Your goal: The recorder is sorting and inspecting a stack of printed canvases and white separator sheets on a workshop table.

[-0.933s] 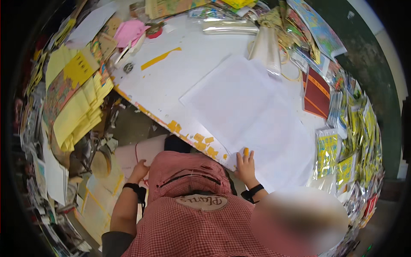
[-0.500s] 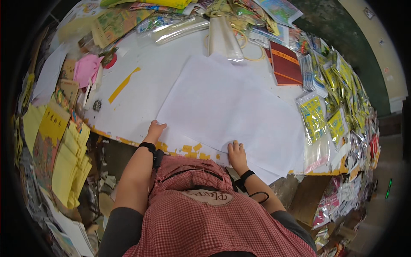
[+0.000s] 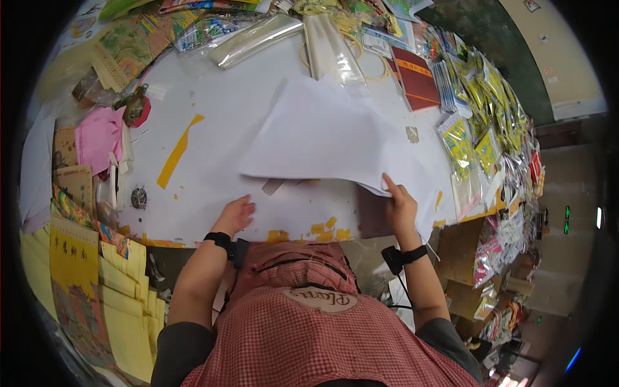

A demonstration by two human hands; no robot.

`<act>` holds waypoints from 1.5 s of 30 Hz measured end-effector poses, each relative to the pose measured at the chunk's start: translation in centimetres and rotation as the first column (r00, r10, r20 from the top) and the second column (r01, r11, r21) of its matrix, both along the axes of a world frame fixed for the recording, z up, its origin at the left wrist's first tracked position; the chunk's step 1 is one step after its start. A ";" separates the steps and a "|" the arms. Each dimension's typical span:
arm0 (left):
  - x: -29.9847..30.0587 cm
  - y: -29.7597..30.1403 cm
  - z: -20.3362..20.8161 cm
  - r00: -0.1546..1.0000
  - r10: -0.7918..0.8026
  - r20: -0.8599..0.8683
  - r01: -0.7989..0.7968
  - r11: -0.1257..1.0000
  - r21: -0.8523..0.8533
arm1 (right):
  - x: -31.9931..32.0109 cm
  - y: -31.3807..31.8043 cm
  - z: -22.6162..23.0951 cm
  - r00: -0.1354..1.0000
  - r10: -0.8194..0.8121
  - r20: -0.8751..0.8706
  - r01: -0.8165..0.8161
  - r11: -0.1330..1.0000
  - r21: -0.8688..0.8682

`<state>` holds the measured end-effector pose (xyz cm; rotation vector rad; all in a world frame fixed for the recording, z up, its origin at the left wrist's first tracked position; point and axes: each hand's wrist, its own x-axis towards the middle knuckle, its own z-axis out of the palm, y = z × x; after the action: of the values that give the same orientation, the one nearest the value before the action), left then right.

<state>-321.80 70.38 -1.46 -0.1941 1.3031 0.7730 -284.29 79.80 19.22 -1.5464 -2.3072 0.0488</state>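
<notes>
Over the flat white tabletop, your left hand is loosely curled, empty; your right hand pinches the near right edge of the thin white paper sheets, mid-table — likely light, floppy, easily creased, best held by corners.

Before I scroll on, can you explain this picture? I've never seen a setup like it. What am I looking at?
There's no machine here, just a person's two bare hands. The view comes from a wide fisheye camera worn on the head and looking down, so straight edges bend. The red checked apron is the wearer's own.

The right hand appears to pinch the white paper by its near right corner, with its near edge raised. The left hand is apart from it, apparently holding nothing.

Also on the white table are a yellow strip, clear plastic film and a dark red booklet.
</notes>
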 end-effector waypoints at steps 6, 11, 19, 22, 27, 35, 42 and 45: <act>3.4 1.3 2.0 0.830 -0.071 0.553 -0.054 0.977 0.207 | -7.9 -8.1 0.4 0.962 0.246 0.116 -0.199 0.927 -0.319; -1.1 2.2 1.9 0.866 -0.169 0.470 -0.003 0.940 0.342 | -8.5 -12.0 1.7 0.922 0.388 0.007 -0.341 0.818 -0.464; -8.4 -0.2 4.6 0.951 -0.215 0.224 0.049 0.816 0.576 | -8.1 -10.7 3.6 0.916 0.399 0.043 -0.355 0.856 -0.376; -7.0 1.6 7.7 0.972 -0.203 0.116 0.079 0.754 0.652 | -8.2 -9.1 5.1 0.880 0.468 0.086 -0.418 0.847 -0.329; -7.8 4.4 12.1 0.988 -0.144 -0.061 0.141 0.654 0.743 | -9.7 -5.3 9.6 0.752 0.597 0.280 -0.578 0.801 -0.154; -10.8 -4.1 15.7 0.947 0.000 -0.320 0.276 0.509 0.815 | -12.6 -4.9 2.5 0.698 0.701 0.149 -0.646 0.705 -0.293; -1.7 2.0 22.2 0.353 0.339 -0.872 0.788 0.396 0.472 | -20.2 -3.0 2.5 0.546 0.548 -0.634 -0.838 0.344 -0.424; 0.5 3.7 21.2 0.901 0.365 -0.235 0.003 0.535 0.845 | -21.3 -2.7 4.7 0.577 0.531 -0.621 -0.806 0.492 -0.328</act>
<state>-321.29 74.04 19.77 0.6533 1.1373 1.6172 -305.61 77.05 23.91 -0.5151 -2.4402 1.3125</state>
